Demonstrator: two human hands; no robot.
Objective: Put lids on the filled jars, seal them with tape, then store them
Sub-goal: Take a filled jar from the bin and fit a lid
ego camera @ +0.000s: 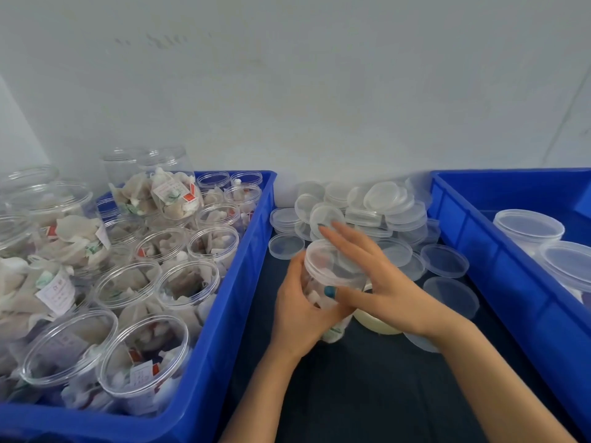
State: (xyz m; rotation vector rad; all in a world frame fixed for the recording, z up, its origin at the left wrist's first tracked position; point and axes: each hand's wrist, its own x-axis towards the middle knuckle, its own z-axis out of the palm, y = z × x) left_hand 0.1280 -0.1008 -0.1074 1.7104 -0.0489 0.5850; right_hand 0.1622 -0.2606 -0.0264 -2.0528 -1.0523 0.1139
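My left hand [299, 310] grips a clear filled jar [323, 282] from the side, above the dark table between the two bins. A clear lid [326, 254] sits on the jar's mouth. My right hand [380, 279] lies over the lid with straight fingers pressing on it, the thumb against the jar's front. A pile of loose clear lids [371, 209] lies just behind the hands. A roll of tape [377, 321] shows partly under my right hand.
A blue bin [224, 314] at the left holds several open jars [134, 356] filled with tea bags. Another blue bin [499, 251] at the right holds lidded jars [527, 227]. The white wall stands close behind.
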